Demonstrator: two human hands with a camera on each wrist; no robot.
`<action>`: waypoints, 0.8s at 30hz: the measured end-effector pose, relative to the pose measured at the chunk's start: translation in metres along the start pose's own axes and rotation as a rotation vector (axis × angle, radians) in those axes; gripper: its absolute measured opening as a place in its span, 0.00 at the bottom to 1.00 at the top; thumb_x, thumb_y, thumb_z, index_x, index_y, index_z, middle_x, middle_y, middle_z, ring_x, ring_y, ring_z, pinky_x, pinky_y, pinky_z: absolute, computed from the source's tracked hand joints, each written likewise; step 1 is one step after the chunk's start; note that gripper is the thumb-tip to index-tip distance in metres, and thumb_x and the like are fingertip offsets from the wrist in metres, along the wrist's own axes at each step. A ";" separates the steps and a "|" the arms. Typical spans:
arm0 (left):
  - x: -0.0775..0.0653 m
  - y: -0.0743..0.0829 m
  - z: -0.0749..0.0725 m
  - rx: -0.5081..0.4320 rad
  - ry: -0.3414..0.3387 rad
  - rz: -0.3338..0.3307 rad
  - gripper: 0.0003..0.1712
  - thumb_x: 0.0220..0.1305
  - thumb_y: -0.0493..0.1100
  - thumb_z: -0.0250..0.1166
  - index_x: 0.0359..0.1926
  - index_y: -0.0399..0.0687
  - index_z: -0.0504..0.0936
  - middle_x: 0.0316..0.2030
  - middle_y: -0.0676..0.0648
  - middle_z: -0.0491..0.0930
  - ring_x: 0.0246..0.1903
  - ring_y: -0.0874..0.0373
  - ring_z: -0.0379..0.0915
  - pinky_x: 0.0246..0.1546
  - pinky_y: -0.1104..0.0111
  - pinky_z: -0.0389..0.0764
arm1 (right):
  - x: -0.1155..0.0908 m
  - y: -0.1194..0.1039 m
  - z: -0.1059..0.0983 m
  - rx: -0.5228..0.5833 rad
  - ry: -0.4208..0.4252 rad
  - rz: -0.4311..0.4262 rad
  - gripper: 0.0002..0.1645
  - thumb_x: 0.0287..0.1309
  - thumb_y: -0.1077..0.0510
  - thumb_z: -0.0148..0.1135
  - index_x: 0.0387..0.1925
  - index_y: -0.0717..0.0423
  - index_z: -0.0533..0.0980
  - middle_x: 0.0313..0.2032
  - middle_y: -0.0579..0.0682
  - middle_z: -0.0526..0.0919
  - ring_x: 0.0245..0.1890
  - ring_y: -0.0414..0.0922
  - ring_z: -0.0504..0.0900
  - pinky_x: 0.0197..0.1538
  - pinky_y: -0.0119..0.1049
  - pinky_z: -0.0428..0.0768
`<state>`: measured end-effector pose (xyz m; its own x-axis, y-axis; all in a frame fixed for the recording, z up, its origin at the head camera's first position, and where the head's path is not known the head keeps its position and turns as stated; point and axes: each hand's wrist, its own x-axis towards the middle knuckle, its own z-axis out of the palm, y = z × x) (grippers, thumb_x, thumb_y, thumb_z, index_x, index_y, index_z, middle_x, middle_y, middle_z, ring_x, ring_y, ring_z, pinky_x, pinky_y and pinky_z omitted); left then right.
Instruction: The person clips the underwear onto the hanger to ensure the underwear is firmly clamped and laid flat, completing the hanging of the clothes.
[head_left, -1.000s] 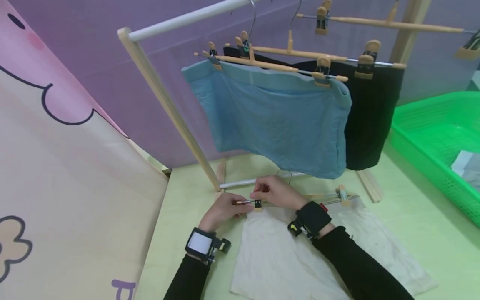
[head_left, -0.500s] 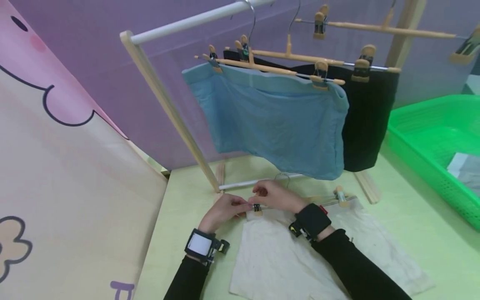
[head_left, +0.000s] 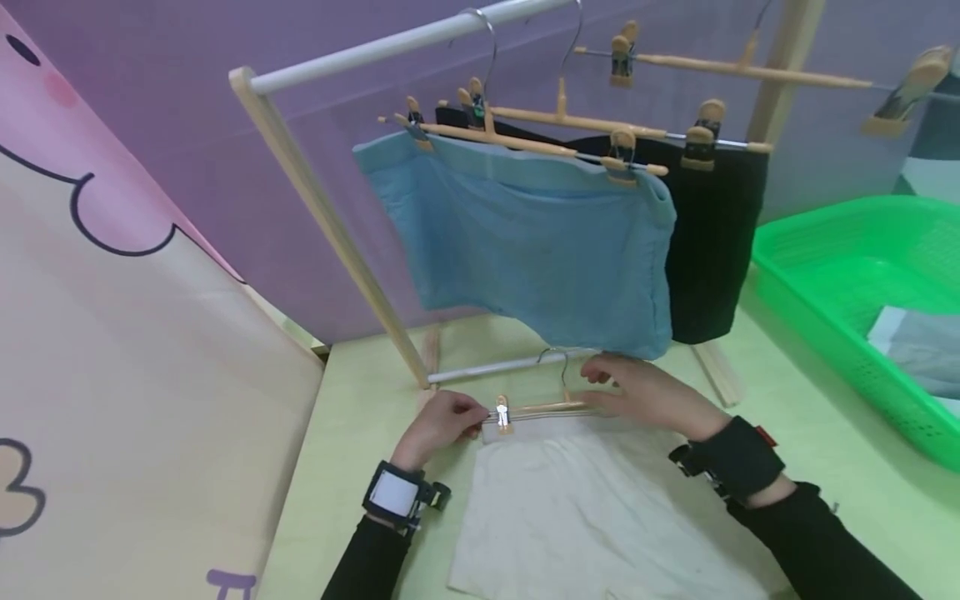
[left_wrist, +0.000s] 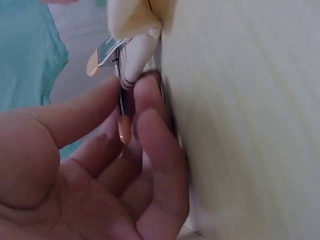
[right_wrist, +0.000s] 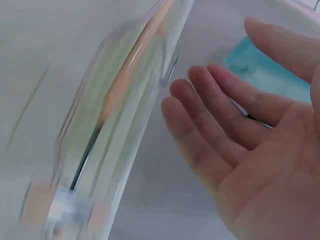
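Note:
A white garment (head_left: 577, 500) lies flat on the table, with a clip hanger (head_left: 543, 407) along its waistband. Near the left corner, a clip (head_left: 502, 415) sits on the waistband. My left hand (head_left: 433, 432) pinches the hanger's left end between thumb and fingers; the left wrist view shows the orange rod tip (left_wrist: 124, 129) there, with the waistband edge close by. Above the hanger's middle is my right hand (head_left: 651, 400), its fingers loosely spread and nothing held. From the right wrist side, the hanger's other clip (right_wrist: 62, 212) appears blurred; my forearm area hides it in the head view.
Blue shorts (head_left: 525, 242) and a black garment (head_left: 716, 242) hang from a rack (head_left: 330, 208) just behind my hands. Another clip hanger (head_left: 750, 71) hangs bare at upper right. A green basket (head_left: 810, 333) with pale cloth stands at the right.
My right hand has left the left clip and moved right along the hanger, its fingers opening out. My left hand stays at the hanger's left end. The left clip now stands up, uncovered.

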<state>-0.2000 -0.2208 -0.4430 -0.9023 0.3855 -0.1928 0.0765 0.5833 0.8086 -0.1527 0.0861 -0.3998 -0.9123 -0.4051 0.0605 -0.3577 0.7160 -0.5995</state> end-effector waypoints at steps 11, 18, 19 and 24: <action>-0.002 0.000 0.001 0.155 0.105 0.032 0.07 0.63 0.42 0.68 0.34 0.43 0.88 0.24 0.51 0.82 0.25 0.61 0.73 0.28 0.69 0.74 | -0.029 0.046 -0.017 -0.126 0.100 0.050 0.18 0.61 0.56 0.68 0.47 0.64 0.77 0.39 0.59 0.81 0.36 0.49 0.79 0.40 0.44 0.78; -0.002 0.002 0.004 0.193 0.118 0.024 0.05 0.61 0.43 0.71 0.33 0.46 0.88 0.25 0.52 0.83 0.25 0.62 0.74 0.28 0.69 0.74 | -0.036 0.062 -0.024 -0.114 0.085 0.182 0.21 0.59 0.56 0.70 0.45 0.67 0.75 0.36 0.57 0.81 0.31 0.47 0.75 0.34 0.40 0.76; -0.002 0.003 0.004 0.194 0.119 0.026 0.05 0.61 0.43 0.71 0.33 0.46 0.89 0.26 0.52 0.84 0.26 0.62 0.74 0.28 0.69 0.74 | -0.038 0.064 -0.025 -0.087 0.062 0.206 0.21 0.59 0.55 0.69 0.45 0.67 0.75 0.34 0.55 0.80 0.31 0.48 0.75 0.34 0.40 0.75; -0.003 0.003 0.004 0.221 0.137 0.051 0.04 0.58 0.42 0.73 0.33 0.47 0.90 0.29 0.51 0.86 0.28 0.62 0.76 0.31 0.69 0.75 | -0.043 0.073 -0.027 0.000 -0.038 0.279 0.21 0.61 0.51 0.68 0.43 0.65 0.74 0.31 0.51 0.80 0.27 0.43 0.73 0.31 0.37 0.72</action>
<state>-0.1958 -0.2174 -0.4427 -0.9428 0.3270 -0.0653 0.2008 0.7131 0.6716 -0.1450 0.1715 -0.4249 -0.9674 -0.2132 -0.1369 -0.0937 0.8030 -0.5886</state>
